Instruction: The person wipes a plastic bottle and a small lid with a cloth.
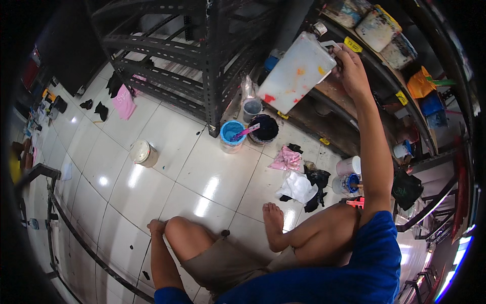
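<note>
My right hand (350, 70) is raised at the shelf and closed around the handle of a white plastic jerrycan (296, 76) with red, orange and yellow paint stains. The jerrycan is tilted, beside the shelf boards. Below it stand a grey cup (251, 109), a bucket with dark contents (265, 138) and a bucket of blue paint (231, 144). A purple-and-pink stirring stick (246, 131) leans in the blue paint. My left hand (156, 226) is down beside my left knee, and its fingers are too unclear to read.
A pale round tub (144, 153) stands on the tiled floor. Pink cloth (287, 159), white cloth (298, 186) and black cloth (317, 183) lie near my foot. Paint-stained containers (378, 28) fill the upper shelf. A black metal rack (210, 76) stands ahead; a dark metal bar (83, 235) curves at left.
</note>
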{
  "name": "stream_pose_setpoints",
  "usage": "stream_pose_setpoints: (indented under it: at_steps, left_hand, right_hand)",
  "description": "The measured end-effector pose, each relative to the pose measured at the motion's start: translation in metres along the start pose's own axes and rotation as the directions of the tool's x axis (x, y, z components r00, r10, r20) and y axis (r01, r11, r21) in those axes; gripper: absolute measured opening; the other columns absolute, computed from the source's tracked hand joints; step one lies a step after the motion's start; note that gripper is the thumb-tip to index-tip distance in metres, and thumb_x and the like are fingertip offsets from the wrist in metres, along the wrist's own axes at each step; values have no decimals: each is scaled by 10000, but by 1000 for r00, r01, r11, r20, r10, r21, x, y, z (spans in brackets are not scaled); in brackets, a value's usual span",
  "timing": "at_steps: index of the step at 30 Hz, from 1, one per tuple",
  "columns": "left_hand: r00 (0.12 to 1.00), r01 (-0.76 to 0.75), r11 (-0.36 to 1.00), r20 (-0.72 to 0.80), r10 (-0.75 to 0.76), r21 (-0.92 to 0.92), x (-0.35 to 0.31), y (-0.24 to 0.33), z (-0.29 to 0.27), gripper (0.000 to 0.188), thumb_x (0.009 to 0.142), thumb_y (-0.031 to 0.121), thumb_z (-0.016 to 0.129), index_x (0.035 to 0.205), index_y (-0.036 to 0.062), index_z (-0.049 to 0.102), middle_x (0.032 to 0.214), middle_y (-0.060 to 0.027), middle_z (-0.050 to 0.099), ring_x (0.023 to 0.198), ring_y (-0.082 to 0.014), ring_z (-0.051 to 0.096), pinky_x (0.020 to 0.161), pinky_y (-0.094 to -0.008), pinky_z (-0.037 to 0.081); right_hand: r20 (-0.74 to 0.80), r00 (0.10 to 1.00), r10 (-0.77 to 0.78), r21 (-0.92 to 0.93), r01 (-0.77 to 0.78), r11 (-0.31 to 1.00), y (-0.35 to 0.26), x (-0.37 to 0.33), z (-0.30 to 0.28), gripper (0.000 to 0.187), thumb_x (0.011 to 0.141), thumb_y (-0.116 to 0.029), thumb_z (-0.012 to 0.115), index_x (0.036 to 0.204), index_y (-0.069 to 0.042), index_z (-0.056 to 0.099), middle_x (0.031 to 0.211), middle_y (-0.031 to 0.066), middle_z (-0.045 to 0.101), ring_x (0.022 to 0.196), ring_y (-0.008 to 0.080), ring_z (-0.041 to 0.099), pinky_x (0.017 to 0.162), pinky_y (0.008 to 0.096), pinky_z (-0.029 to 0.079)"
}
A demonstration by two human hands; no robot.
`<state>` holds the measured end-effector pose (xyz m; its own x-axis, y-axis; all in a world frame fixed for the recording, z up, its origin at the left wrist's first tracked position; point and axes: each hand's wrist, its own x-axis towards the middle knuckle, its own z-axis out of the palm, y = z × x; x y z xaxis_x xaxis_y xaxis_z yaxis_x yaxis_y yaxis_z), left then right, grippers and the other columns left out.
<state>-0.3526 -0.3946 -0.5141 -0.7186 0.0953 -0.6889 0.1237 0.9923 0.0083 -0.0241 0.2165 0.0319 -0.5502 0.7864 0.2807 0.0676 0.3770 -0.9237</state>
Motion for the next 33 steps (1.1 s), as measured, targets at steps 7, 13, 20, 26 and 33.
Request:
stream_pose_setpoints:
  at_steps: [7, 13, 20, 26, 33]
  left_hand:
    - [997, -24, 999, 70, 22, 32, 13, 0, 8, 882, 666, 492, 837, 1243, -101, 532, 1323, -335, 451, 1152, -438, 556, 944, -421, 518]
    - [994, -77, 993, 88, 70, 85, 26, -11, 10, 874, 667, 499, 831, 1243, -89, 538, 1342, -313, 443, 1186, -411, 532, 945, -410, 521]
    - [997, -60, 985, 56, 52, 160, 38, -19, 16, 875, 657, 517, 831, 1230, -82, 551, 1303, -305, 490, 1196, -401, 518, 946, -415, 521]
    - [999, 15, 1000, 45, -15, -4, 10, 11, 17, 844, 661, 541, 819, 1186, -78, 592, 1264, -312, 533, 1181, -415, 527, 941, -416, 520]
    - [987, -160, 957, 25, 159, 242, 4, -3, -2, 803, 699, 648, 724, 1062, -67, 672, 1123, -259, 650, 1154, -431, 543, 958, -427, 464]
  right_hand:
    - [148, 989, 12, 109, -28, 994, -14, -44, -30, 154, 963, -234, 513, 979, -97, 580, 747, -63, 500, 617, 28, 406, 540, 199, 330]
    - [349, 936, 32, 59, -56, 997, -3, -75, -23, 312, 908, -338, 591, 1076, -75, 588, 869, -34, 573, 698, 36, 490, 569, 195, 384]
    - [565, 823, 55, 19, -80, 997, 11, -95, 3, 260, 932, -205, 591, 1114, -20, 596, 893, 10, 591, 749, 82, 522, 646, 240, 437]
    - [718, 654, 239, -186, -151, 971, 36, -118, 65, 258, 918, -218, 639, 1077, -16, 614, 820, 25, 621, 730, 89, 599, 622, 263, 476]
    - [696, 580, 424, -264, -342, 902, 114, -171, 160, 328, 904, -257, 654, 1052, 26, 576, 854, 101, 675, 715, 151, 672, 544, 273, 500]
